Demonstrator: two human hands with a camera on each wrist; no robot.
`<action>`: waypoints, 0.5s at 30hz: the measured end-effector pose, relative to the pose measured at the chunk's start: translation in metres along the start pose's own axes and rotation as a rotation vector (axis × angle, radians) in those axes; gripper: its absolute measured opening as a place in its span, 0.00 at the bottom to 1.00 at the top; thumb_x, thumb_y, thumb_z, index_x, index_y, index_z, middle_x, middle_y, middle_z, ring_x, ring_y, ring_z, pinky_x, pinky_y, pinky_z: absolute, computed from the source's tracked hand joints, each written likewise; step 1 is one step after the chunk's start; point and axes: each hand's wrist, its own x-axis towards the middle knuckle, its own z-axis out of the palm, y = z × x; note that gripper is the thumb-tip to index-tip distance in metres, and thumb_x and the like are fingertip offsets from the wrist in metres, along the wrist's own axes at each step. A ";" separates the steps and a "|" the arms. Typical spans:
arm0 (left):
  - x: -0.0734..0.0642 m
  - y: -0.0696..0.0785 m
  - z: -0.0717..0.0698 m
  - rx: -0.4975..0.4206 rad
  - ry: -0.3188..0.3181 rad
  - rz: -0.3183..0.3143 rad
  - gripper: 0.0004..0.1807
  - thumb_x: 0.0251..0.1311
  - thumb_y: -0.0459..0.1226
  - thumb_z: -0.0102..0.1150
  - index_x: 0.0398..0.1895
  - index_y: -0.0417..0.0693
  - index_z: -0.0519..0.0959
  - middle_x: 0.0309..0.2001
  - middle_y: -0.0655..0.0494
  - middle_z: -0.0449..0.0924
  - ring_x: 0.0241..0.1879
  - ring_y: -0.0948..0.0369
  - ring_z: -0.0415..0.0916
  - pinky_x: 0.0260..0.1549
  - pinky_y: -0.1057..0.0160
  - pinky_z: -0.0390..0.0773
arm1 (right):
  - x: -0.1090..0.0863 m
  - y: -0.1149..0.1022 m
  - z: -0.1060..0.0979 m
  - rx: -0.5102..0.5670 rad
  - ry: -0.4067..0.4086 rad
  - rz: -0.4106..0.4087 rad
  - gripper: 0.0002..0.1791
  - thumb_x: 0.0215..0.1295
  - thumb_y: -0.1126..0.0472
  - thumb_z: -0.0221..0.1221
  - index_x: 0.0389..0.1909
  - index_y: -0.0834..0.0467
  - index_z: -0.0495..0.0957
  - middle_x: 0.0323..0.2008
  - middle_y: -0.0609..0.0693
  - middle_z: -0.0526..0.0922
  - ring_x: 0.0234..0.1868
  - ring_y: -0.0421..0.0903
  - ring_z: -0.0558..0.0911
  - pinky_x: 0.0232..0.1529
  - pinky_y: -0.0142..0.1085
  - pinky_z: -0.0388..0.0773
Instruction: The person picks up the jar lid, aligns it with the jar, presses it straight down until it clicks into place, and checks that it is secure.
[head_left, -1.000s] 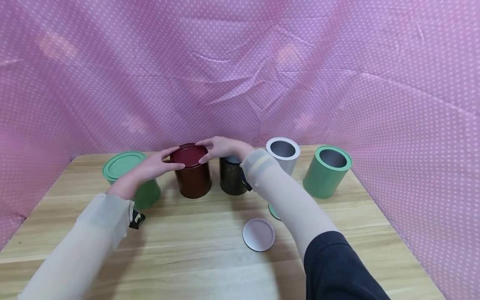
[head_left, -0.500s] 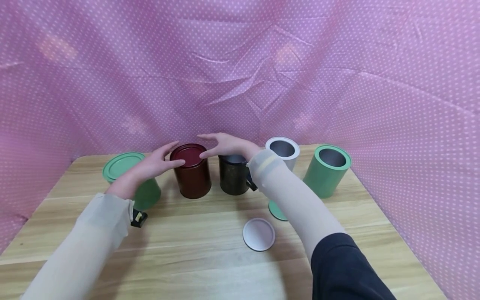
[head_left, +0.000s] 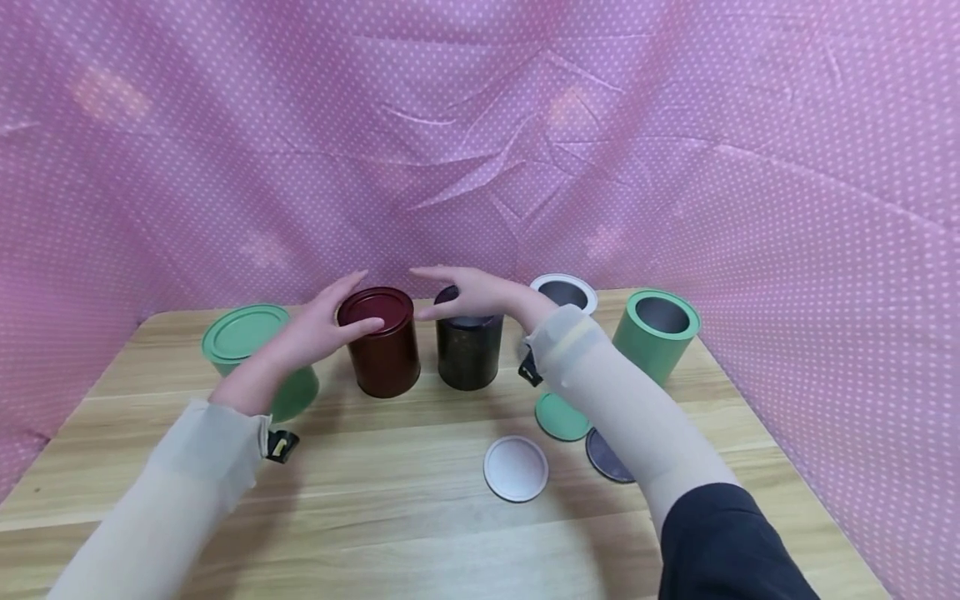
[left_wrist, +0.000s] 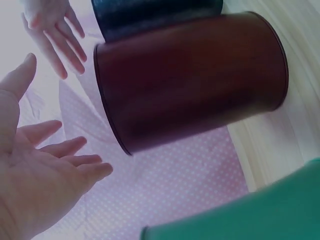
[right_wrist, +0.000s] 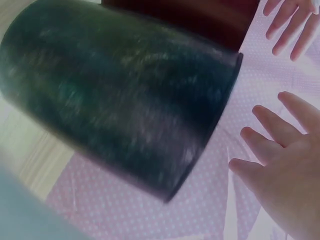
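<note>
A dark red can (head_left: 387, 362) with its lid on stands upright at the back of the table. My left hand (head_left: 318, 329) is spread over its left rim, holding nothing; in the left wrist view the fingers (left_wrist: 75, 147) show apart from the can's top edge. Just to the right stands a black can (head_left: 468, 360), its top partly hidden. Above it is my right hand (head_left: 483, 293), fingers extended and nothing in them. The right wrist view shows those fingertips (right_wrist: 246, 132) off the black can's rim.
A lidded green can (head_left: 247, 332) is at the left, partly behind my left arm. An uncovered white can (head_left: 564, 293) and an uncovered green can (head_left: 652, 346) stand at the right. Lying in front are a white lid (head_left: 516, 469), a green lid (head_left: 562, 417) and a dark lid (head_left: 607, 458).
My right hand has left the red can's rim and moved right, over the black can. My left fingers have lifted from the rim. The dark lid has come into view past my right arm.
</note>
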 end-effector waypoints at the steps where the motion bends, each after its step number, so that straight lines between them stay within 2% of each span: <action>1: -0.001 0.002 0.002 0.002 0.008 0.011 0.45 0.64 0.50 0.58 0.77 0.45 0.48 0.77 0.42 0.44 0.76 0.43 0.40 0.70 0.37 0.47 | -0.005 0.002 -0.001 -0.009 0.004 -0.001 0.41 0.64 0.43 0.60 0.75 0.43 0.54 0.76 0.48 0.53 0.77 0.47 0.48 0.76 0.45 0.48; 7: -0.004 0.011 0.013 -0.026 0.049 0.076 0.44 0.63 0.49 0.61 0.77 0.48 0.51 0.77 0.46 0.45 0.77 0.46 0.35 0.71 0.37 0.44 | -0.037 0.016 -0.008 -0.045 0.040 -0.020 0.40 0.66 0.46 0.59 0.75 0.46 0.54 0.77 0.48 0.52 0.78 0.48 0.47 0.76 0.46 0.46; 11: -0.004 0.019 0.023 -0.001 0.082 0.118 0.44 0.61 0.47 0.63 0.76 0.49 0.52 0.78 0.47 0.44 0.77 0.46 0.34 0.70 0.35 0.44 | -0.058 0.021 -0.011 -0.078 0.059 -0.070 0.40 0.66 0.49 0.60 0.75 0.51 0.54 0.76 0.52 0.52 0.78 0.52 0.45 0.76 0.50 0.43; 15: -0.004 0.030 0.034 0.038 0.104 0.166 0.45 0.60 0.46 0.65 0.76 0.48 0.53 0.77 0.45 0.45 0.77 0.44 0.35 0.70 0.35 0.46 | -0.078 0.023 -0.013 -0.103 0.080 -0.084 0.41 0.66 0.51 0.61 0.75 0.55 0.53 0.76 0.53 0.51 0.78 0.53 0.43 0.76 0.51 0.41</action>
